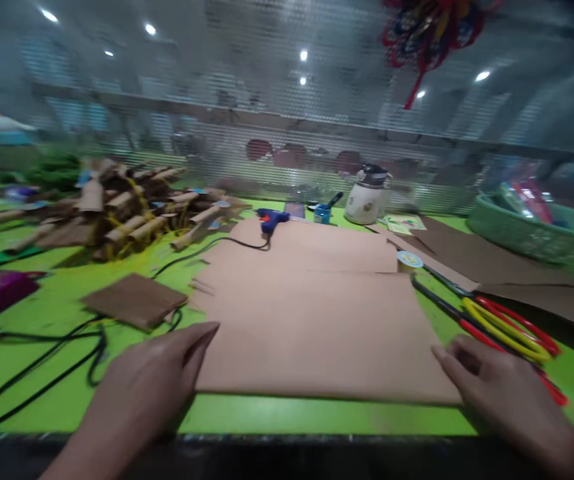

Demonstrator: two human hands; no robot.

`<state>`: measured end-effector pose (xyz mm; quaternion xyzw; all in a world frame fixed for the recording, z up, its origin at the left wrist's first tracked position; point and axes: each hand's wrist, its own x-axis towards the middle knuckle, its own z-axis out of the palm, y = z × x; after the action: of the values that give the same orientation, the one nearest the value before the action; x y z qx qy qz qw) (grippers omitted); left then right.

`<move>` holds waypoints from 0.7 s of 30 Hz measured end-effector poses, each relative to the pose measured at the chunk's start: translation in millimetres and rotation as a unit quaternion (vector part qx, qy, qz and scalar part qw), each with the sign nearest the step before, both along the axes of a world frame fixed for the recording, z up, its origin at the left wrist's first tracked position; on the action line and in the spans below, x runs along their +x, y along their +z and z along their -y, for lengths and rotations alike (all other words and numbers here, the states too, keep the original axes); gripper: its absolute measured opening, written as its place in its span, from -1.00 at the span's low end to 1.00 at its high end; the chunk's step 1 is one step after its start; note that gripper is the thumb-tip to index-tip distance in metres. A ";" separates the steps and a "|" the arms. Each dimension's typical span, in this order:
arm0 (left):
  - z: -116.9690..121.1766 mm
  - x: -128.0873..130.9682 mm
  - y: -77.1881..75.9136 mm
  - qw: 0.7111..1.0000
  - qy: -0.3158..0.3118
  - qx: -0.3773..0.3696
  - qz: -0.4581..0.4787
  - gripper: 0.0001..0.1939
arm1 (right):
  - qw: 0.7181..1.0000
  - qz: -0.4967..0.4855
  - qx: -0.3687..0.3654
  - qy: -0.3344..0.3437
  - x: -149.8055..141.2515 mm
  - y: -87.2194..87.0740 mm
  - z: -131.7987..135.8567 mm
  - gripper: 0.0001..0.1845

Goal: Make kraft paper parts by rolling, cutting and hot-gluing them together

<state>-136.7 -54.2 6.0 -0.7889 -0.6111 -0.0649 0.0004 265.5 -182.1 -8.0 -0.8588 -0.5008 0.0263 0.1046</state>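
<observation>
A: Left hand (151, 373) and right hand (491, 380) each pinching a side of the cardboard (317, 327), on the worktop (327, 417) between them. Progress?
B: Line across it; crease or slit, can't tell. Scissors (481, 335) and glue gun (273, 219) beyond, both unheld.

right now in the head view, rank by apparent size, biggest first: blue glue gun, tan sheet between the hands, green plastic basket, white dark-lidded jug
1. tan sheet
2. green plastic basket
3. white jug
4. blue glue gun
</observation>
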 end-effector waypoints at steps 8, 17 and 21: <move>14.0 14.0 18.0 1.000 -0.004 0.002 0.010 -0.54 | 0.999 -0.003 -0.041 0.022 17.2 -10.0 -3.5 -0.52; 14.1 11.8 12.8 0.999 -0.025 0.027 -0.009 -0.54 | 0.999 -0.014 -0.016 0.041 17.9 -10.7 -5.7 -0.61; 13.7 14.0 15.0 0.999 -0.031 0.025 -0.008 -0.53 | 0.999 0.012 0.008 0.050 5.5 -1.2 -5.3 -0.62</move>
<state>-122.7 -67.9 21.0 -0.8079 -0.5843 -0.0734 0.0227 271.0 -176.9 -9.3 -0.8318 -0.5448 0.0174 0.1043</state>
